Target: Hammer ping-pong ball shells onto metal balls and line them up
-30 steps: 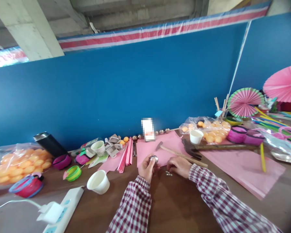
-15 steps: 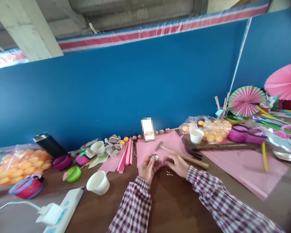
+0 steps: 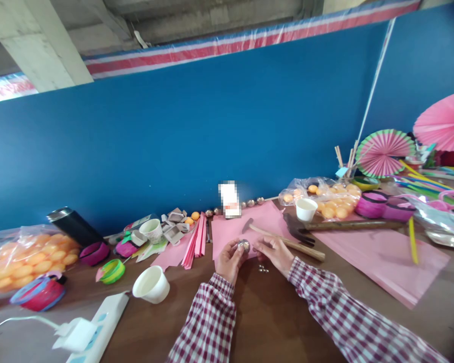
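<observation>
A shiny silver ball (image 3: pixel 244 245) sits between the thumb and fingers of my left hand (image 3: pixel 229 262). Close on its right side, my right hand (image 3: pixel 274 254) has thumb and forefinger pinched together; whatever is between them is too small to make out. Several small shiny metal pieces (image 3: pixel 264 269) lie on the brown table just below the right hand. Behind the hands, a small hammer with a wooden handle (image 3: pixel 302 249) rests partly on a pink sheet (image 3: pixel 227 229). More silver balls (image 3: pixel 251 203) stand in a row near the blue partition.
A white cup (image 3: pixel 151 285) and a power strip (image 3: pixel 104 322) are at left, with a bag of orange balls (image 3: pixel 34 257) beyond. On the right lie a larger hammer (image 3: pixel 348 226), a white cup (image 3: pixel 306 209), another bag of orange balls (image 3: pixel 338 204) and a pink sheet (image 3: pixel 386 267).
My right hand has moved slightly left and up, closer to the silver ball. The left hand still holds the ball, with its shiny face turned a little. The view has shifted slightly.
</observation>
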### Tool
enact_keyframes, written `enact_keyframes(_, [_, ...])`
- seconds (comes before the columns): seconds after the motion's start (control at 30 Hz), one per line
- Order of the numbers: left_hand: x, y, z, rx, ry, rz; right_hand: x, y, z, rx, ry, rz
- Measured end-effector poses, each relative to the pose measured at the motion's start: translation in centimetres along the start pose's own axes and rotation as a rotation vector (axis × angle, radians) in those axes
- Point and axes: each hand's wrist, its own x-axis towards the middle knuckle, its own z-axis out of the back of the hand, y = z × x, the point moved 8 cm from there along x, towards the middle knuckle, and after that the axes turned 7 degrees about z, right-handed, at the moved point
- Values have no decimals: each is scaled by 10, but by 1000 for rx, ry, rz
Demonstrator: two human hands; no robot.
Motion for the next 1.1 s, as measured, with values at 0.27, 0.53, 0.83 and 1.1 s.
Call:
enact_keyframes(0.27, [-2, -1, -2, 67, 1, -32, 1, -7, -3, 67, 29, -42])
enact_keyframes(0.53, [2, 2, 0, 115, 8, -67, 6, -4, 0, -29, 60, 64])
enact_keyframes(0.83, [5, 4, 2, 115, 6, -91, 4, 4, -3, -51, 104, 80])
enact_keyframes(1.1, [9, 7, 6, 154, -3, -98, 3, 4, -4, -81, 108, 64])
